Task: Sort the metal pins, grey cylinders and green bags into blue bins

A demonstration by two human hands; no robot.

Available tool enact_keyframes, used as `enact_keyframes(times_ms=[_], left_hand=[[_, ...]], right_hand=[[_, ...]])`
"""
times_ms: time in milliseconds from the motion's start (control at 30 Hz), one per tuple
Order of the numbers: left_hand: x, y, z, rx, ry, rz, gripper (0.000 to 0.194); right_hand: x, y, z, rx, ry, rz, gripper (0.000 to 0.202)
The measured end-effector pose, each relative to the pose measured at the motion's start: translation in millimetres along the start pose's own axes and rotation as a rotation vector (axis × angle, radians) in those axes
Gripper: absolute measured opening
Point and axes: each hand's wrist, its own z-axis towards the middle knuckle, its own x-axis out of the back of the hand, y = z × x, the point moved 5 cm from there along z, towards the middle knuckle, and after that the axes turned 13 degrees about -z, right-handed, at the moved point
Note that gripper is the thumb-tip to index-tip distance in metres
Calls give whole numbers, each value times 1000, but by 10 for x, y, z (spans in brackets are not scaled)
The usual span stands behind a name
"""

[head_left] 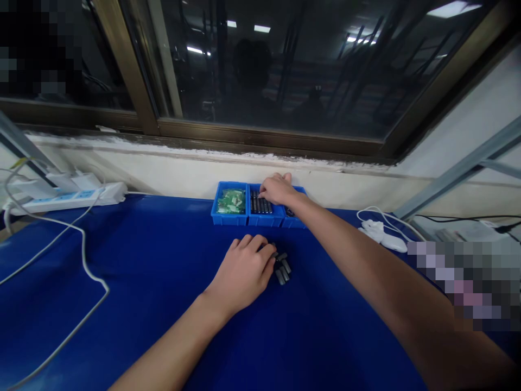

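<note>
Where the left hand (244, 271) rests palm-down on the table (154, 282), a small cluster of dark grey oblong parts (282, 267) lies loose on the blue cover, just beside and partly under the fingertips. The parts appear short, rigid and light; their smooth casing is likely to slide on the cover, so each is best pinched across its long sides between thumb and forefinger, not pushed from one end. The left grip is narrow, fingers curled over the cluster; whether it actually holds a part cannot be determined.

More parts of the same kind stand in a row in the middle blue bin (264, 214), at the far edge of the table against the wall. The right hand (277, 189) reaches over this bin, fingers bent down onto the row. Its grip is closed to a pinch, but whether a part is held cannot be told.

To the left, touching the middle bin, a second blue bin (222, 212) contains green pieces (231, 201), too small to identify. A third bin (293, 221) to the right is mostly hidden by the right forearm.

Further out, a white power strip (67, 200) with a trailing cable (87, 269) lies at the left, and a white cabled device (382, 234) at the right.
</note>
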Motion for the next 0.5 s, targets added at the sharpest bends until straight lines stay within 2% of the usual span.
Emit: enact_keyframes(times_ms=[133,300,500], left_hand=[[-3,-10,-1,-7,1,10,33],[-23,-15,6,-5,-12,26,33],[-33,-24,10,2,-11,67,36]], right_hand=[[29,-10,-41,0,-6,4,20],[61,-74,-113,-9,-23,11,33],[110,-61,-127,-55,23,65,35]])
